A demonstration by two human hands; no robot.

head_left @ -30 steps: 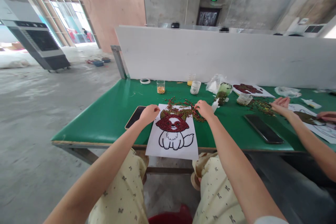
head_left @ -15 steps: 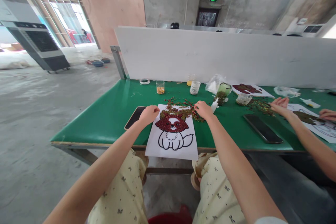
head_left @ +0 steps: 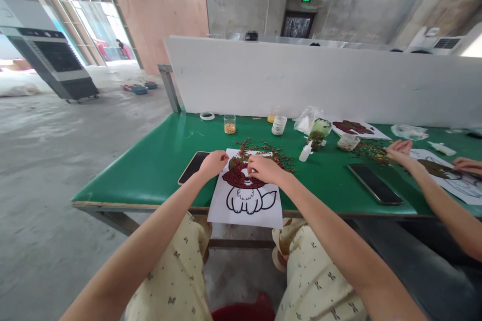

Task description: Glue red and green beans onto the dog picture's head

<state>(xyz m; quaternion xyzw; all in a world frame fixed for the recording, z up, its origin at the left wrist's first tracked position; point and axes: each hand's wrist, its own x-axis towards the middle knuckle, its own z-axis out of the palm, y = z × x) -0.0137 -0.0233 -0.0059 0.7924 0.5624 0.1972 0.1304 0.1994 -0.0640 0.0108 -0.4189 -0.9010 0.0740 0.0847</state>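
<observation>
A white sheet (head_left: 222, 210) with a fox-like drawing lies at the table's front edge; the head is covered in dark red grains, the body is bare outline. My left hand (head_left: 214, 164) rests at the sheet's upper left corner beside a phone (head_left: 193, 167), fingers closed together; anything in them is too small to name. Over the drawing's head is my right hand (head_left: 263, 168), its fingers pinched, with whatever they hold hidden. Loose red and green grains (head_left: 280, 157) are scattered at and beyond the sheet's top edge.
On the green table (head_left: 139, 170) stand a jar of orange bits (head_left: 229, 124), a white-wrapped jar (head_left: 279, 125), a glue bottle (head_left: 306, 152) and a tipped green jar (head_left: 319, 133). Another phone (head_left: 374, 184) lies right, near another person's hands (head_left: 401, 153). A white board (head_left: 301, 80) stands behind.
My right hand has moved left from the loose grains to over the fox's head, leaving the glue bottle in full view. My left hand has stayed nearly still.
</observation>
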